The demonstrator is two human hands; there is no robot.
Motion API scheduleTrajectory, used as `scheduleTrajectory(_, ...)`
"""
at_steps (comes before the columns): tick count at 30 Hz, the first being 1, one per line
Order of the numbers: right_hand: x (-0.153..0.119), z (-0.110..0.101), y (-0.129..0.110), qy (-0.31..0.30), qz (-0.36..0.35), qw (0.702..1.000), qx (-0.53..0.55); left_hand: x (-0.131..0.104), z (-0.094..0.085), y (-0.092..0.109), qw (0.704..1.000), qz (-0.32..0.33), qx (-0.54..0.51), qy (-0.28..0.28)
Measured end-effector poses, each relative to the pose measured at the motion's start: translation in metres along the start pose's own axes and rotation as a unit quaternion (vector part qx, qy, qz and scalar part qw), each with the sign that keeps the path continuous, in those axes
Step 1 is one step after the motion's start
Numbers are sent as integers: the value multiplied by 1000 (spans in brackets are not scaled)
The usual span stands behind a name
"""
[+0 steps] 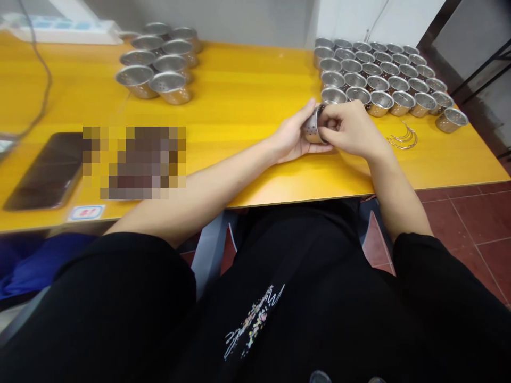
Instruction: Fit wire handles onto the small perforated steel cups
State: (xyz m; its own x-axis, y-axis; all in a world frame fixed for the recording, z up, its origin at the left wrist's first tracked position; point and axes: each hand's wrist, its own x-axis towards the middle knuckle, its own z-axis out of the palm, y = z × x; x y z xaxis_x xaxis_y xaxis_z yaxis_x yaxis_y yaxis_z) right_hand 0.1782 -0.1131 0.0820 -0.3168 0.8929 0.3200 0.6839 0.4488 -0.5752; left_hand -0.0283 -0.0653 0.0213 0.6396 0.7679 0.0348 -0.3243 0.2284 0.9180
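Note:
A perforated metal cup [313, 129] lies tilted in my left hand [293, 133], whose fingers wrap round its outside above the table's front part. At the cup's open mouth, which faces right, is my right hand [349, 127]. Its fingers are curled together at the rim, partly inside the cup; whatever they pinch is too small to make out. Several thin curved metal wires [404, 139] rest on the yellow table [247, 101], just right of my right hand.
Rows of metal cups [377, 83] stand at the back right, with a single cup [451, 121] at their near right corner. Another group of cups [171, 64] is at the back left. A dark phone [46, 170], a blurred-out item [139, 162] and a label [87, 213] lie left.

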Motion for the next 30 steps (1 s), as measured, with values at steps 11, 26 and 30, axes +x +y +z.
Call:
scheduleTrajectory(11,3,2,5,23,4,999,-31,1,2,2,1000,-7,10,-1)
scheduleTrajectory(26,2,0,0,135,34,989,-57,7,-2,3,999,34,-3,-3)
scheduleTrajectory(30,3,0,10,136,10,991,-12,8,-3,2,998,42,-35,24)
